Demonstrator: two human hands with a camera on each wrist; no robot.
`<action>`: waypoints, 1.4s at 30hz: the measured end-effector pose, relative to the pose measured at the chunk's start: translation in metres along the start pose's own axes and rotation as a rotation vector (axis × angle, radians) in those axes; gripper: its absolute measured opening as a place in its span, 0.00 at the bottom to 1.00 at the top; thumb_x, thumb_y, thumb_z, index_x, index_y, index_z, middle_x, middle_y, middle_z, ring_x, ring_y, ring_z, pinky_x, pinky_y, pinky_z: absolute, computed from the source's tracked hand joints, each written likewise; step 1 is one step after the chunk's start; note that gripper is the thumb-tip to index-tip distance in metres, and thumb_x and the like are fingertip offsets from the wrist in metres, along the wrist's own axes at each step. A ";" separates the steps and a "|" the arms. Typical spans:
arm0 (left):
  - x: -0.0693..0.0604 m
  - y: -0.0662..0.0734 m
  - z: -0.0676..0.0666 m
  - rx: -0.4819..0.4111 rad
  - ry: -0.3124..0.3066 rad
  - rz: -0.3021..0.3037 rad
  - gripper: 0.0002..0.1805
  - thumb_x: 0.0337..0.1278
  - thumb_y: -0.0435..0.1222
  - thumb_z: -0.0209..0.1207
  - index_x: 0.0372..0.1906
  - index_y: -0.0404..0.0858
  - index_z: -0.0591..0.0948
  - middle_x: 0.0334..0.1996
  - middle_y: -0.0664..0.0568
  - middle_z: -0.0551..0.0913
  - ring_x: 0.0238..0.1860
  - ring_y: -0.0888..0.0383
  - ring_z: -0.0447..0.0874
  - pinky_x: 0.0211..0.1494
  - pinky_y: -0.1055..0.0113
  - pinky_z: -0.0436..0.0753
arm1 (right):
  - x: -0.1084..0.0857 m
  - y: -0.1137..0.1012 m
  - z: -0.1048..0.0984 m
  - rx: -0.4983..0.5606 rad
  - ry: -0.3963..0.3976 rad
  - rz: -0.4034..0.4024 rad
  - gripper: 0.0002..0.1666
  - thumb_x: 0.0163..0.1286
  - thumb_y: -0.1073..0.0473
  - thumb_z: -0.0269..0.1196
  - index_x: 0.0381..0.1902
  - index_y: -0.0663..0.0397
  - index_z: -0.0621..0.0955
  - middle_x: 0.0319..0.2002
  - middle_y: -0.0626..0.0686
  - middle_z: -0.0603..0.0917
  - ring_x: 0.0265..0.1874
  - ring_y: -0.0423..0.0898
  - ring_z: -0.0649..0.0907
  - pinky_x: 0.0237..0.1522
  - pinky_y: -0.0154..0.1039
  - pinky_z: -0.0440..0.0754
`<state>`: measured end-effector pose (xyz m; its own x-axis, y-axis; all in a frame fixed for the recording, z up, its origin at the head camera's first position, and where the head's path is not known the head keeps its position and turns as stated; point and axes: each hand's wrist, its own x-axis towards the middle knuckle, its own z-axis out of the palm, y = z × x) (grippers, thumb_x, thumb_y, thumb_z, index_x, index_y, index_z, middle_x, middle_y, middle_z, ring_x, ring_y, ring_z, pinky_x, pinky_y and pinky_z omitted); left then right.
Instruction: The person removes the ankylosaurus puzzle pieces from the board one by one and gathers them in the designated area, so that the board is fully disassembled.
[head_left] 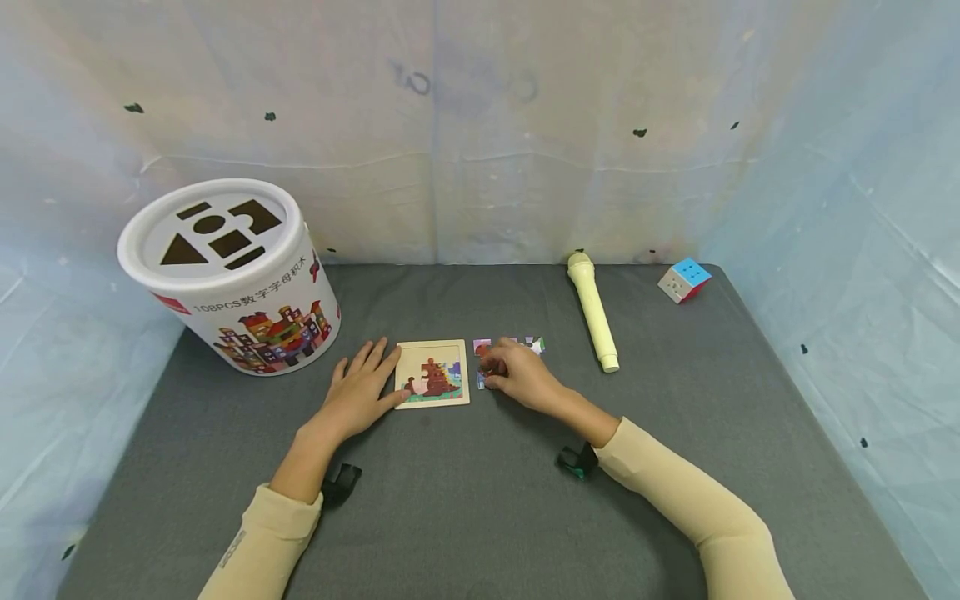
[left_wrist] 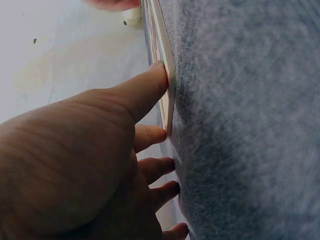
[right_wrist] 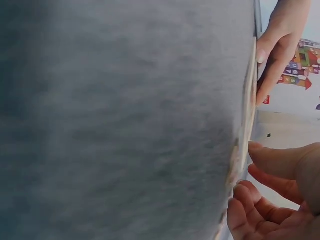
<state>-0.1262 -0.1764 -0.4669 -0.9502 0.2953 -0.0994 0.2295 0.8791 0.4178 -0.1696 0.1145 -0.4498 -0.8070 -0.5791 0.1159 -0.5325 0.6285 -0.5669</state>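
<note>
A square wooden jigsaw tray (head_left: 432, 343) lies flat on the grey cloth, with a partly assembled reddish-brown dinosaur picture inside. My left hand (head_left: 360, 392) spreads its fingers at the tray's left side. Its thumb presses the rim, seen edge-on in the left wrist view beside the left hand (left_wrist: 95, 145). Just right of the tray, my right hand (head_left: 522, 375) bends over loose puzzle pieces (head_left: 535, 343). In the right wrist view, thumb and index finger of the right hand (right_wrist: 280, 190) stand apart, with no piece visible between them. The hand partly hides the pieces.
A large white block bucket (head_left: 262, 308) with shaped holes in its lid stands at the back left. A pale yellow microphone-shaped object (head_left: 594, 312) lies right of the pieces. A cube puzzle (head_left: 684, 280) sits at the back right. Hanging sheeting (head_left: 480, 208) borders the table.
</note>
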 end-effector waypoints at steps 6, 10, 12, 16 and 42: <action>0.000 0.001 0.000 0.004 0.001 -0.002 0.43 0.68 0.53 0.58 0.79 0.38 0.56 0.78 0.35 0.49 0.77 0.35 0.43 0.70 0.29 0.44 | 0.012 -0.014 0.003 -0.011 -0.009 -0.066 0.18 0.61 0.66 0.73 0.48 0.64 0.84 0.42 0.58 0.81 0.39 0.53 0.80 0.41 0.43 0.79; 0.001 0.001 0.000 0.003 -0.004 -0.009 0.43 0.68 0.53 0.58 0.79 0.38 0.57 0.78 0.36 0.49 0.77 0.35 0.43 0.70 0.29 0.44 | 0.024 -0.026 0.008 0.014 -0.052 -0.090 0.21 0.62 0.66 0.72 0.53 0.65 0.82 0.49 0.58 0.82 0.47 0.55 0.80 0.50 0.47 0.79; 0.001 0.001 0.000 0.004 -0.005 -0.010 0.43 0.68 0.53 0.58 0.79 0.38 0.57 0.78 0.36 0.49 0.77 0.35 0.43 0.70 0.29 0.44 | 0.030 -0.032 0.011 0.013 -0.073 -0.100 0.22 0.62 0.66 0.72 0.54 0.64 0.82 0.51 0.58 0.82 0.50 0.55 0.79 0.53 0.47 0.78; 0.001 0.000 0.000 0.006 -0.003 -0.013 0.43 0.68 0.53 0.59 0.79 0.38 0.57 0.78 0.36 0.49 0.77 0.36 0.43 0.70 0.30 0.44 | 0.039 -0.041 0.019 0.030 -0.116 -0.104 0.23 0.63 0.65 0.71 0.56 0.64 0.81 0.54 0.58 0.82 0.56 0.55 0.77 0.57 0.48 0.77; 0.001 0.001 -0.001 0.003 0.009 0.000 0.43 0.68 0.51 0.60 0.78 0.37 0.58 0.78 0.35 0.50 0.77 0.35 0.44 0.70 0.29 0.45 | 0.048 -0.047 0.035 0.030 -0.206 -0.090 0.27 0.62 0.69 0.71 0.59 0.62 0.79 0.50 0.58 0.74 0.39 0.46 0.75 0.41 0.35 0.75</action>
<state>-0.1267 -0.1760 -0.4661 -0.9522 0.2917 -0.0911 0.2300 0.8804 0.4147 -0.1741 0.0392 -0.4462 -0.6860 -0.7276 0.0001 -0.5897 0.5558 -0.5860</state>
